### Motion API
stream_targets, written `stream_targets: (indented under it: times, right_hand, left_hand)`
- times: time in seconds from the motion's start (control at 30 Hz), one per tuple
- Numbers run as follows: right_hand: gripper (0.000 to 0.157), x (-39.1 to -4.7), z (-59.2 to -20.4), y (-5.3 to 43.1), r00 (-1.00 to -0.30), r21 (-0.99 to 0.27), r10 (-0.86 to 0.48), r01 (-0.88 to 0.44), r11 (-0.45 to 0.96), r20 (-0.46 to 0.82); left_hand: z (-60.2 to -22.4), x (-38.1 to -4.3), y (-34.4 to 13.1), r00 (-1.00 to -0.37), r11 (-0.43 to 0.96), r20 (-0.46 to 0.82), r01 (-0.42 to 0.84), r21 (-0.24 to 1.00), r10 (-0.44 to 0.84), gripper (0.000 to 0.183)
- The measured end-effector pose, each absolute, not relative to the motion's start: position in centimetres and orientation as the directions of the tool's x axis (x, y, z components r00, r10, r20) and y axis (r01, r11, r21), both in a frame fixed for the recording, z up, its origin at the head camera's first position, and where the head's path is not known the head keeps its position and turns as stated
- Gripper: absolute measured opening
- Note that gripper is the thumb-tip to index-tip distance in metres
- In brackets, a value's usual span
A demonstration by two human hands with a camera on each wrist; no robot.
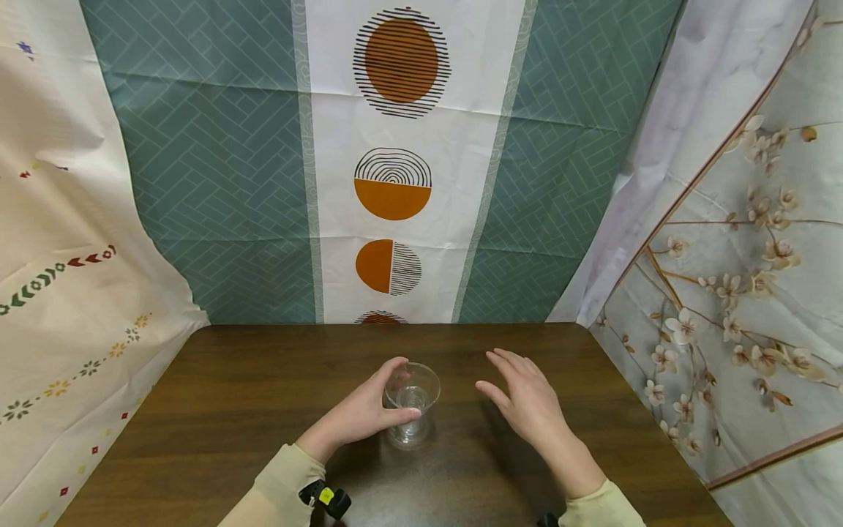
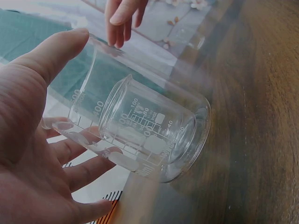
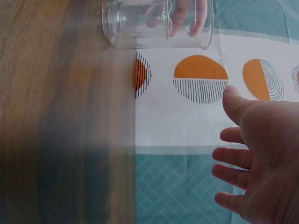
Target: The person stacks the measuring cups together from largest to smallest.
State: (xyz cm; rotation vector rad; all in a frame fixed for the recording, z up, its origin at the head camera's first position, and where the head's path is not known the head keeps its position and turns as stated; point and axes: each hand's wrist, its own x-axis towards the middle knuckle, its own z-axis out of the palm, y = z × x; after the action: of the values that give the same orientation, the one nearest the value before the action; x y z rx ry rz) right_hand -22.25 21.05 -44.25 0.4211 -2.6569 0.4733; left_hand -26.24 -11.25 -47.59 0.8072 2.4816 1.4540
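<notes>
A clear glass beaker [image 1: 426, 413] stands upright on the wooden table, with white graduation marks on its side. Nested within it is a smaller beaker [image 2: 148, 109], also marked in white. My left hand [image 1: 361, 411] holds the large beaker from the left, thumb on the near side and fingers round the far side near the rim. Through the glass, some of those fingers show in the left wrist view. To the right of the beakers, my right hand [image 1: 527, 399] hovers above the table, fingers extended and thumb apart, touching nothing.
The brown wooden table [image 1: 263, 366] ends at a hanging cloth [image 1: 217, 168] with teal panels and orange circle prints. A cream patterned cloth [image 1: 59, 293] hangs on the left, and a floral one [image 1: 737, 307] on the right.
</notes>
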Motion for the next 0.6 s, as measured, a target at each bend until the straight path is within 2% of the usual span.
stream_targets:
  times: [0.6]
  right_hand:
    - [0.063, -22.1, -44.4, 22.5, -0.882, -0.267, -0.184, -0.320, 0.909, 0.433]
  left_hand:
    - [-47.6, -26.3, -11.2, -0.843, 0.382, 0.129, 0.366, 0.849, 0.522, 0.093]
